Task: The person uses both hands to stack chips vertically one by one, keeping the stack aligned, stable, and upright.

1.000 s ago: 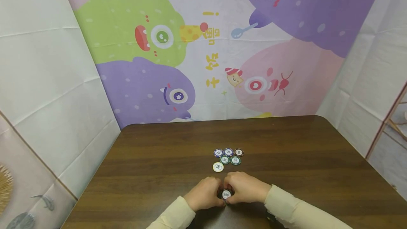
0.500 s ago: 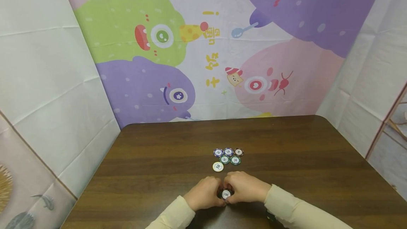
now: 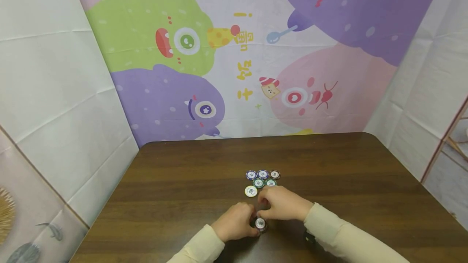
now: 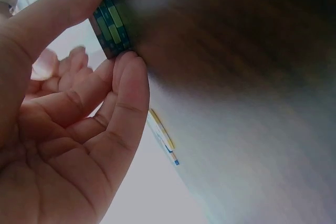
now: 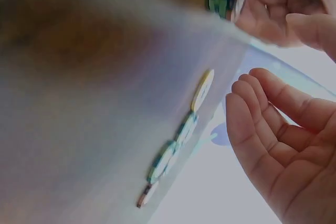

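A short stack of poker chips [image 3: 260, 224] stands on the table near its front, the top chip marked 100. My left hand [image 3: 235, 221] pinches the stack from the left between thumb and fingertips. In the left wrist view the chips' dark green edges [image 4: 111, 24] show between them. My right hand [image 3: 283, 204] is just behind and right of the stack, fingers loosely curved. Nothing lies between its thumb and fingers in the right wrist view. Close behind the hands lies a yellow-edged chip [image 3: 250, 191] marked 50.
Two green chips, one marked 20 [image 3: 271, 183] and partly covered by my right hand, lie flat on the brown wooden table [image 3: 183, 182]. Behind them is a row of two blue chips [image 3: 262, 174] and a brown chip [image 3: 274, 174]. A cartoon-printed cloth [image 3: 234, 125] hangs beyond the table.
My right hand has let go of the chip stack and moved slightly away from me, towards the laid-out chips. My left hand and the stack have stayed in place.
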Tool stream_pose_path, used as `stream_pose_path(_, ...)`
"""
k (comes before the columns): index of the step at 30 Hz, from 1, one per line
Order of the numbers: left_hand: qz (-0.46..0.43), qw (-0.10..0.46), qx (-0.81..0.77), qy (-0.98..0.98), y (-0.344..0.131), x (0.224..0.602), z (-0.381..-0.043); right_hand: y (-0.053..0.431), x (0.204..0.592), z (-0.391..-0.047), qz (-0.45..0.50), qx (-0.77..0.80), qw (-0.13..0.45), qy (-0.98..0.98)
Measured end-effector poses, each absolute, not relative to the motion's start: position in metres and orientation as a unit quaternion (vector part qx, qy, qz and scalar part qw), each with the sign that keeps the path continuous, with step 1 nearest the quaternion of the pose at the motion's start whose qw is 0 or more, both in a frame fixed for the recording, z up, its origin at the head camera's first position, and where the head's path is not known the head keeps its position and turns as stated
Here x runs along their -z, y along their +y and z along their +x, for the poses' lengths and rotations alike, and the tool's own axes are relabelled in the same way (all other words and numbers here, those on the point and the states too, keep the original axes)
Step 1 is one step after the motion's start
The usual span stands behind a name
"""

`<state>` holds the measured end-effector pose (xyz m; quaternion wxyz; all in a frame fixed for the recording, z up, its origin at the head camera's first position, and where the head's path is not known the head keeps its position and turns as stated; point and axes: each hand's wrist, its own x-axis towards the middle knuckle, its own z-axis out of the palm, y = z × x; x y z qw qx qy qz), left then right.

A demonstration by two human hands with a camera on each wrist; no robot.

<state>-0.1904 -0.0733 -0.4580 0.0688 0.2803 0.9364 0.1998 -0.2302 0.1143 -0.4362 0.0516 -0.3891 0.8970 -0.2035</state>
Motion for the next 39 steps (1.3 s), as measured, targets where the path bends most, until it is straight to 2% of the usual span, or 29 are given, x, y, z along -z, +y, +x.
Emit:
stream_pose_path(17, 0.291, 0.043, -0.182, 0.938, -0.072, 0.458, -0.190, 0.099, 0.443, -0.274, -0.354, 0.173, 0.014, 0.919)
stream_pose_path(26, 0.294, 0.044, -0.178, 0.938, -0.072, 0.457, -0.189, 0.086, 0.449, -0.283, -0.350, 0.163, 0.031, 0.922)
stream_pose_path(39, 0.291, 0.042, -0.175, 0.939, -0.074, 0.457, -0.188, 0.073, 0.457, -0.288, -0.342, 0.142, 0.028, 0.928)
